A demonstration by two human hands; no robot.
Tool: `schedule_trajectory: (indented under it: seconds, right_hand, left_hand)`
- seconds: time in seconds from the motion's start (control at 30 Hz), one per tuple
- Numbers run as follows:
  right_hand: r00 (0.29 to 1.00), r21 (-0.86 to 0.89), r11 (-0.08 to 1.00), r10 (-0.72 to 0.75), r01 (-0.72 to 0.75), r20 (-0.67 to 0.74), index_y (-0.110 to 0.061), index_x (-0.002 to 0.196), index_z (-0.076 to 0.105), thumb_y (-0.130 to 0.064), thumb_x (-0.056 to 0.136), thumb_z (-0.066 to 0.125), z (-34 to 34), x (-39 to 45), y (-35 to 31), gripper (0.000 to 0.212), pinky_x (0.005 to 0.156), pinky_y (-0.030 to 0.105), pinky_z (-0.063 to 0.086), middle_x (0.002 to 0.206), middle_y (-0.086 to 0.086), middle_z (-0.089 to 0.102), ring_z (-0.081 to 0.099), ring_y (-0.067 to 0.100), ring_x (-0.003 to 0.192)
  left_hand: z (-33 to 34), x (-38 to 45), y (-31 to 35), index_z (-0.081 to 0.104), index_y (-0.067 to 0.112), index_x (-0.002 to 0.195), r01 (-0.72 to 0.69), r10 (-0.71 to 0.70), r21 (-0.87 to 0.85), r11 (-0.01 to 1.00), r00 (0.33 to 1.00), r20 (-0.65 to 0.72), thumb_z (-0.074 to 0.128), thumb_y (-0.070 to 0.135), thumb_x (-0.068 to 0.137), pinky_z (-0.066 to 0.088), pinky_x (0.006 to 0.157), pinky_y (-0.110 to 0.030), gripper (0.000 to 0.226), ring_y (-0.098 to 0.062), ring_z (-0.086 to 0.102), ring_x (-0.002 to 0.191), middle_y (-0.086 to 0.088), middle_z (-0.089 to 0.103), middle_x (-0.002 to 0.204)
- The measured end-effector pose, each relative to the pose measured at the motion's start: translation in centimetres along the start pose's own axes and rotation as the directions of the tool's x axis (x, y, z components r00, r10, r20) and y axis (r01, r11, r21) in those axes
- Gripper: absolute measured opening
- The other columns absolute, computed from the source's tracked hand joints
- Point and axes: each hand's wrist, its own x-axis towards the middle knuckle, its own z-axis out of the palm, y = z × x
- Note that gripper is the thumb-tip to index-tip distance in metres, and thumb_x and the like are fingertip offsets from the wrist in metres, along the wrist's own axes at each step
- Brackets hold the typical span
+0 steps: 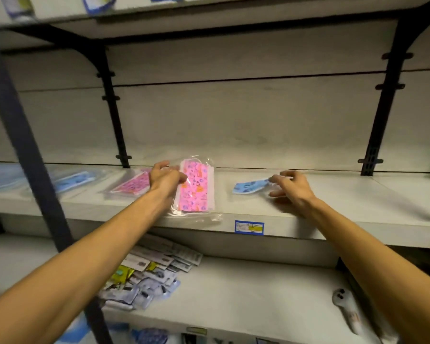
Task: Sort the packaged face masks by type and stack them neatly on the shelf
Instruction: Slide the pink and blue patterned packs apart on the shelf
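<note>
Sorting looks partway done: the left hand (165,178) pinches a pink mask pack (196,188) beside another pink pack (132,186); the right hand (289,186) pinches 1 blue mask pack (250,186) (blue ones lie far left), unstacked on the shelf (345,207).

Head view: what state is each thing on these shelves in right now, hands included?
Left hand: grips a pink mask pack.
Pink mask pack: held, tilted up over the shelf edge.
Second pink pack: lying flat on the shelf.
Right hand: pinches a blue mask pack.
Blue mask pack: low on the shelf, pinched at one end.
Lower-shelf packets: loose heap.
</note>
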Motion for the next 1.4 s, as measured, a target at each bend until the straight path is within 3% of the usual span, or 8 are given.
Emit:
schedule_trajectory:
  seconds: [0.1, 0.27, 0.53, 0.67, 0.83, 1.03, 1.2, 1.4]
  right_hand:
    - [0.996, 0.024, 1.000, 0.005, -0.003, -0.085, -0.017, 0.116, 0.055, -0.054, 0.074, 0.082, 2.2, -0.7, -0.8, 0.062, 0.069, 0.041, 0.063, 0.105, 0.007, 0.068, 0.075, 0.021, 0.076]
    - [0.949, 0.118, 0.989, -0.045, 0.085, -0.312, -0.013, 0.120, 0.051, -0.005, 0.087, 0.073, 5.8, -2.0, -1.5, 0.041, 0.076, 0.050, 0.062, 0.121, 0.019, 0.061, 0.069, 0.037, 0.100]
    - [0.988, 0.533, 0.846, 0.083, 0.001, -0.132, -0.002, 0.149, 0.024, 0.000, 0.083, 0.071, 11.9, -2.6, -5.4, 0.081, 0.054, 0.023, 0.054, 0.109, 0.020, 0.060, 0.061, 0.018, 0.071]
    - [0.997, 0.576, 0.815, 0.070, -0.063, 0.010, 0.009, 0.114, 0.061, -0.001, 0.080, 0.072, 13.9, -1.6, -6.7, 0.037, 0.045, 0.019, 0.045, 0.076, 0.012, 0.058, 0.048, 0.012, 0.047]
    - [0.986, 0.609, 0.786, -0.001, -0.104, 0.170, -0.007, 0.082, 0.061, 0.000, 0.084, 0.066, 16.5, 1.6, -8.4, 0.009, 0.044, 0.018, 0.039, 0.044, -0.005, 0.043, 0.036, 0.007, 0.039]
    - [0.902, 0.612, 0.778, -0.153, -0.141, 0.403, -0.002, 0.115, 0.065, -0.004, 0.090, 0.057, 18.8, 6.1, -8.7, 0.026, 0.079, 0.026, 0.052, 0.098, 0.011, 0.067, 0.065, 0.018, 0.079]
    - [0.933, 0.328, 0.944, -0.079, -0.044, 0.352, 0.001, 0.113, 0.069, -0.002, 0.082, 0.067, 20.3, 9.3, -5.4, 0.030, 0.074, 0.034, 0.048, 0.105, 0.023, 0.071, 0.060, 0.028, 0.088]
    - [0.967, 0.225, 0.974, -0.063, 0.006, 0.248, -0.010, 0.119, 0.067, -0.008, 0.074, 0.076, 19.9, 10.5, -4.8, 0.046, 0.075, 0.033, 0.051, 0.104, 0.012, 0.076, 0.071, 0.026, 0.093]
  left_hand:
    - [-3.6, 0.4, 0.0, 0.054, 0.009, 0.135, 0.009, -0.006, -0.101, 0.995, 0.999, 0.032, 0.059, -0.017, 0.085, 0.055, 0.098, -0.044, 0.057, -0.028, 0.065, 0.113, -0.013, 0.064, 0.127]
    - [-9.3, 0.7, 0.5, 0.056, 0.013, 0.136, 0.016, -0.009, -0.123, 0.992, 0.998, 0.062, 0.049, -0.021, 0.087, 0.059, 0.090, -0.045, 0.060, -0.030, 0.068, 0.109, -0.017, 0.066, 0.123]
    - [-14.4, 2.7, 2.1, 0.055, 0.011, 0.136, -0.099, 0.098, 0.034, 0.994, 0.995, 0.034, 0.050, -0.027, 0.081, 0.055, 0.095, -0.054, 0.067, -0.034, 0.066, 0.110, -0.020, 0.060, 0.127]
    - [-14.9, 5.2, 2.6, 0.057, 0.008, 0.133, -0.131, 0.129, 0.113, 0.985, 0.991, 0.025, 0.053, -0.025, 0.080, 0.056, 0.096, -0.053, 0.063, -0.033, 0.063, 0.116, -0.017, 0.062, 0.128]
    - [-14.3, 9.3, 3.3, 0.066, 0.006, 0.125, -0.179, 0.172, 0.214, 0.960, 0.984, 0.052, 0.052, -0.021, 0.081, 0.060, 0.088, -0.046, 0.054, -0.029, 0.066, 0.109, -0.014, 0.067, 0.121]
    - [-11.8, 14.6, 3.2, 0.062, 0.007, 0.129, -0.205, 0.147, 0.406, 0.890, 0.974, 0.170, 0.066, -0.015, 0.080, 0.060, 0.088, -0.046, 0.054, -0.029, 0.068, 0.100, -0.018, 0.064, 0.124]
    - [-11.1, 17.8, 0.1, 0.054, 0.024, 0.140, -0.302, -0.019, 0.833, 0.464, 0.937, 0.350, 0.080, 0.029, 0.082, 0.054, 0.097, -0.037, 0.063, -0.024, 0.064, 0.111, -0.007, 0.061, 0.132]
    - [-10.7, 19.6, -1.9, 0.059, 0.025, 0.136, -0.314, 0.053, 0.766, 0.561, 0.937, 0.345, 0.079, 0.036, 0.080, 0.044, 0.090, -0.021, 0.061, -0.012, 0.056, 0.109, -0.002, 0.058, 0.140]
